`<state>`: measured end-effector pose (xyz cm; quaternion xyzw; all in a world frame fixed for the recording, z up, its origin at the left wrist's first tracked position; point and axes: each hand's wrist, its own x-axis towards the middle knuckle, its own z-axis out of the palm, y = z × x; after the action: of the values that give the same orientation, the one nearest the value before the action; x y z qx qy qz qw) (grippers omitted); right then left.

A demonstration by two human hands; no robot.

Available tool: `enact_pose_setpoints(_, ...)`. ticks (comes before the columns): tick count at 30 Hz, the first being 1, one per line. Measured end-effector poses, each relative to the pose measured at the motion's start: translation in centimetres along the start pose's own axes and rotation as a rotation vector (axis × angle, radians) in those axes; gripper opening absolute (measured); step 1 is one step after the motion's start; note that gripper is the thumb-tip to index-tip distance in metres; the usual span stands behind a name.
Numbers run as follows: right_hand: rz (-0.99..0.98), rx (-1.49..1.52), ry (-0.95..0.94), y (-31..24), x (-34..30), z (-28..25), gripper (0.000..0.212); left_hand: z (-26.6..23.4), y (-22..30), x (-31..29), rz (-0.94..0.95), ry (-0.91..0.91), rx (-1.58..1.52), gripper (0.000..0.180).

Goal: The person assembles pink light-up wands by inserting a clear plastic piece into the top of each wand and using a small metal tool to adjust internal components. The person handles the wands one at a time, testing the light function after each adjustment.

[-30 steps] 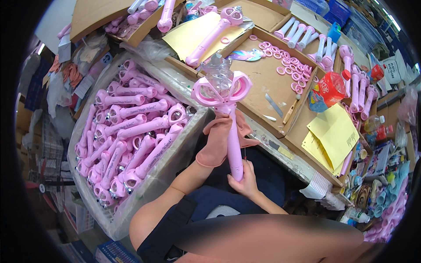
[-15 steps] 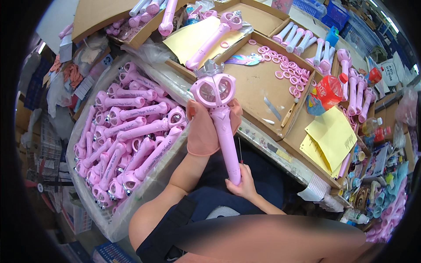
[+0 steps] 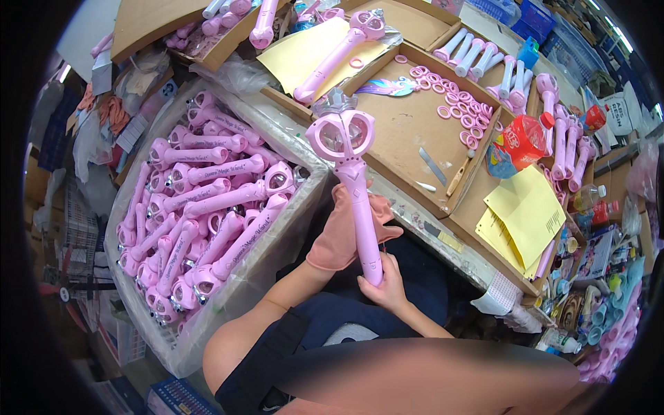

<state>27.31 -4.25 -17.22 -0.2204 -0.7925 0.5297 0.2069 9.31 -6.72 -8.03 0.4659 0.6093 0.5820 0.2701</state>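
Note:
A pink toy wand stands upright before me, its round openwork head and clear crown at the top. In a salmon-coloured glove, my left hand is closed round the shaft from behind, below the head. My bare right hand grips the wand's bottom end between thumb and fingers. A small dark and red bit of a thin tool shows just above the right fingers; most of it is hidden. To the left, a plastic-lined crate is heaped with similar pink wands.
On the workbench, a cardboard tray holds pink rings, a colourful wing-shaped piece, a blade and a wooden-handled brush. Another wand lies on yellow paper. A red-labelled bottle and yellow sheets are at the right.
My left hand has slid down from beside the wand's head to its shaft. The wand has shifted slightly right and up. The thin tool by my right hand is now mostly hidden.

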Motion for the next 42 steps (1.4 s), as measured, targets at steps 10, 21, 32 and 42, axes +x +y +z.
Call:
enact_pose_setpoints(10,-0.011,0.007,0.005,0.1,-0.1,0.0,0.065,-0.2,0.7,0.8,-0.285,0.064,-0.716,0.044)
enact_pose_setpoints(21,-0.029,0.002,0.040,0.3,-0.2,0.1,0.064,0.1,-0.8,1.5,-0.221,0.034,-1.420,0.074)
enact_pose_setpoints(32,0.023,0.041,-0.032,-0.1,-0.4,0.1,0.065,-2.1,3.1,4.4,-0.152,0.254,-0.992,0.089)
enact_pose_setpoints(42,-0.009,0.012,0.000,-0.4,-0.3,-0.2,0.063,-0.6,0.1,2.6,-0.390,0.316,-1.583,0.060)
